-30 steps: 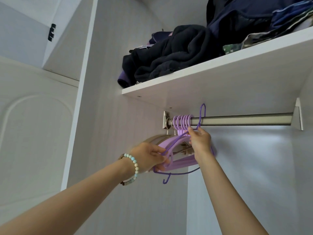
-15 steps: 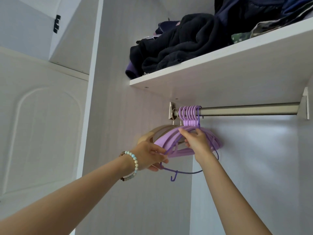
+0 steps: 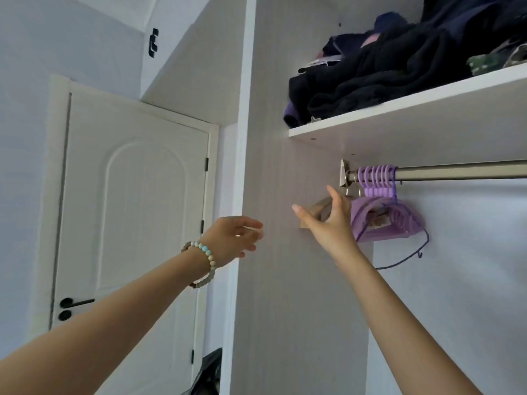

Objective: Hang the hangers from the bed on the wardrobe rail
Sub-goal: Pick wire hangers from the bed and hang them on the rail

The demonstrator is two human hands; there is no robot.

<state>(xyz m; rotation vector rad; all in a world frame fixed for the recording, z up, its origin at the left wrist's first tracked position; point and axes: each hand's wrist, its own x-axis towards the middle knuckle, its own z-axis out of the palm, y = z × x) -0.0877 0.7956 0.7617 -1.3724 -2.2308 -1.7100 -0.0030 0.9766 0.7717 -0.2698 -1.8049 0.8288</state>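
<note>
On rail [image 3: 456,173], hard against bracket [image 3: 345,172] at its L end: bunch of purple hangers [image 3: 382,220], hooks packed tight tog., bodies stacked one behind another below. Hooked on at R side of bunch: thin dark-purple wire hanger [image 3: 394,192], lower loop sagging beneath the rest. Behind bunch, twd wardrobe side wall: wooden hanger [image 3: 319,208], partly hidden.

R hand [image 3: 330,220] raised in front of wooden hanger, just L of purple bunch. Fingers straight & spread apart, gripping nothing. Touching the wood or not: can't tell. L hand [image 3: 233,238] lower & further L, in front of wardrobe's front edge, well apart from hangers. Fingers loosely curled, a little apart, nothing in them. Bead bracelet [image 3: 204,259] on L wrist.

Above rail: white shelf [image 3: 399,115] w/ pile of dark clothes [image 3: 370,78]. Far L: white door [image 3: 137,209] w/ black handle [image 3: 75,303].
</note>
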